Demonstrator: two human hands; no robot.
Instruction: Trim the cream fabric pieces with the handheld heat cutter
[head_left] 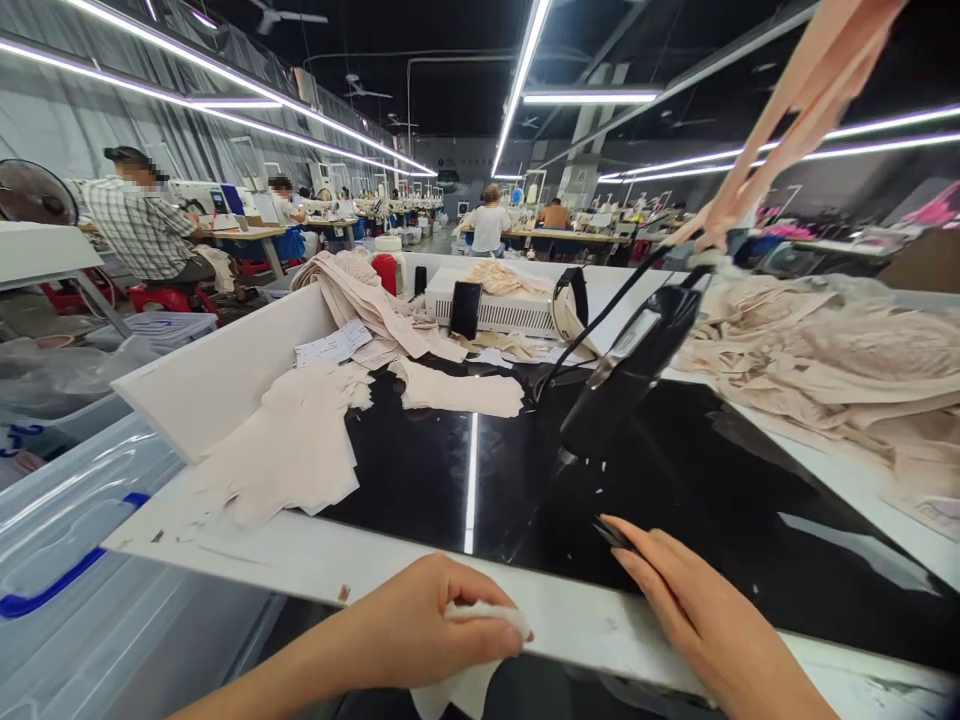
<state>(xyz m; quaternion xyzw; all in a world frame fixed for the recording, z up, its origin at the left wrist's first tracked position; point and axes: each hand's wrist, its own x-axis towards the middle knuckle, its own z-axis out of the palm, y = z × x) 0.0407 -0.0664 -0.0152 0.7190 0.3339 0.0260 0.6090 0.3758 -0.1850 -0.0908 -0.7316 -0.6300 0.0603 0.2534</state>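
Near the table's front edge, my left hand (457, 620) is closed around a piece of pale cream fabric (457, 690), whose lower part hangs beneath the fingers. My right hand (690, 590) grips a small black pointed tool (615, 534) between thumb and fingers; most of it is hidden, so its kind is unclear. Its tip points left over the glossy black tabletop (420, 480). Beyond that hand, a black corded handheld device (630, 370) hangs tilted from pink fabric strips (795, 110), its lower end just above the black surface.
Cut pale fabric pieces (292, 440) lie at the left, with another stack (457, 388) behind. A phone (466, 310) leans on a white vented box (510, 315). Beige fabric (847, 360) is heaped at right. Clear plastic bins (82, 520) stand left. Several people sit at sewing tables beyond.
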